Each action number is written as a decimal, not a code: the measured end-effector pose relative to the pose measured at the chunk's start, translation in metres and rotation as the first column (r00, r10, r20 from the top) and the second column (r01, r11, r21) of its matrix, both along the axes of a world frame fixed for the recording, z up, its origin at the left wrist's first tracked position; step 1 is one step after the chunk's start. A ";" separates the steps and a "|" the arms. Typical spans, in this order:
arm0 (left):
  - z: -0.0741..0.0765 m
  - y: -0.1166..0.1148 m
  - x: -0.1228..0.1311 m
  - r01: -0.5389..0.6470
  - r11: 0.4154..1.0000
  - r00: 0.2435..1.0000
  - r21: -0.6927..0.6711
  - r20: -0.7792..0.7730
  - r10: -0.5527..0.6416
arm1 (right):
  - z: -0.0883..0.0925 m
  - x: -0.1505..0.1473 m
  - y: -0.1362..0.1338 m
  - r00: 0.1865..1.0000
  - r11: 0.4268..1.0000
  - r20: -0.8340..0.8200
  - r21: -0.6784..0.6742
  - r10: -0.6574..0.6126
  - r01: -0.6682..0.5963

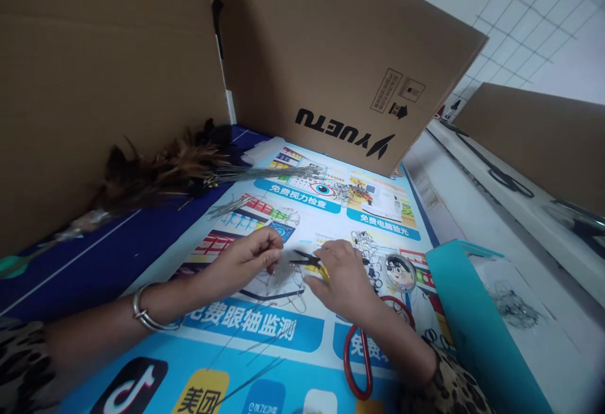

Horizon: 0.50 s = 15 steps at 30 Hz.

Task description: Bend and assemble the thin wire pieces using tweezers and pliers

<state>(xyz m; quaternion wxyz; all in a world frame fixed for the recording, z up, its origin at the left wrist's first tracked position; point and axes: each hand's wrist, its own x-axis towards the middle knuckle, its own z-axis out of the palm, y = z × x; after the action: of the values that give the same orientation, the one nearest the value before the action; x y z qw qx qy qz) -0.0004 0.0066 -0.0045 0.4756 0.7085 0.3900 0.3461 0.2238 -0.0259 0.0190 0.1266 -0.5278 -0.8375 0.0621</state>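
Near the middle of the frame, the right hand [343, 281] grips pliers [312, 260], their dark tips parted and aimed left. Just beside them, the left hand [258, 256] has its fingers curled and thumb closed in; I can't tell whether it pinches anything. Under both lies a printed sheet [312, 333]. Loose wires [255, 378] lie toward the lower centre, red handles [346, 363] by the right forearm. Farther out, a wire bundle [265, 172] meets dark feathers [165, 165] at upper left, beneath tall cardboard [340, 42].
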 end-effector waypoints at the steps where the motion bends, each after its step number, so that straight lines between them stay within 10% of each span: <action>1: -0.002 0.001 -0.002 -0.012 1.000 1.000 0.000 -0.011 0.012 | 0.001 0.006 0.002 0.997 1.000 0.077 -0.001 -0.018 0.018; 15: -0.001 0.006 -0.007 -0.042 0.997 0.998 0.072 -0.037 0.045 | -0.013 0.001 0.007 0.942 0.997 0.332 0.069 -0.052 0.031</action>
<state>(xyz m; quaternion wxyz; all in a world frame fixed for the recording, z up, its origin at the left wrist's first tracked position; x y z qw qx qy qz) -0.0073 0.0127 -0.0060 0.4348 0.7230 0.4016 0.3563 0.2248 -0.0187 0.0060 0.0009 -0.5440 -0.8372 -0.0572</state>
